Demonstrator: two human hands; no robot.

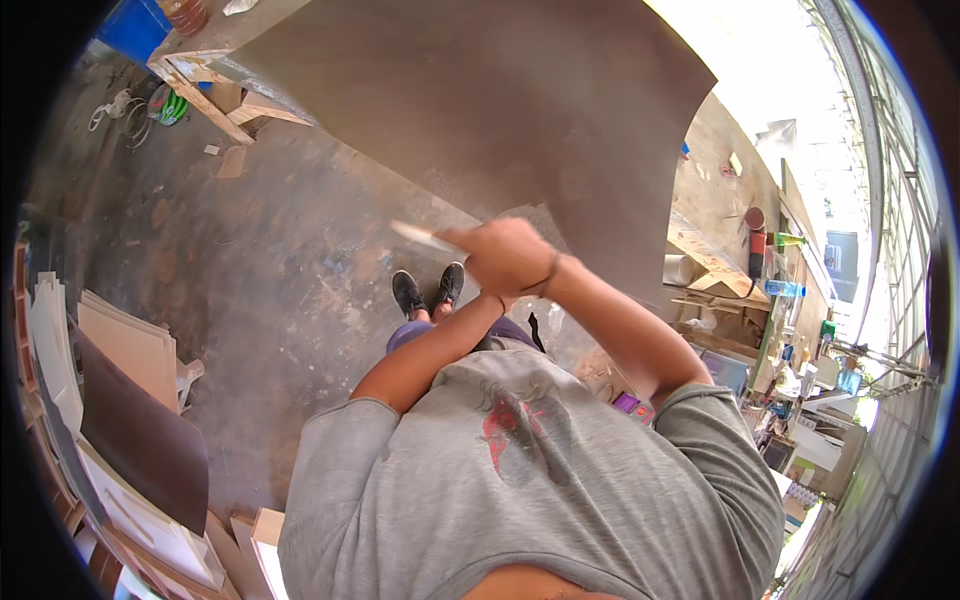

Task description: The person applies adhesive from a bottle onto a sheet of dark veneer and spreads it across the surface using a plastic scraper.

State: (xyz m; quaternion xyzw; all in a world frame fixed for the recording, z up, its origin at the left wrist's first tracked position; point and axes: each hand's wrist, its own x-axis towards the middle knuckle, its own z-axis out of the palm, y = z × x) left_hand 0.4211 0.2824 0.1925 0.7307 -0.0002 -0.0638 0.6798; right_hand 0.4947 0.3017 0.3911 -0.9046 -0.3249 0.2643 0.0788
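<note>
Hands meet at the lower edge of a big brown laminate sheet [500,110] lying across the table [195,60]. Right hand [510,258] has fingers clamped on a blurred pale blade-like tool [425,238]; left hand is hidden behind it, grip unclear.

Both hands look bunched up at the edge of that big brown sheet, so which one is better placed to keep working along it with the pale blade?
Probably the right hand: it seems to grip the pale blade at the brown sheet. The left hand is hidden beneath.
</note>
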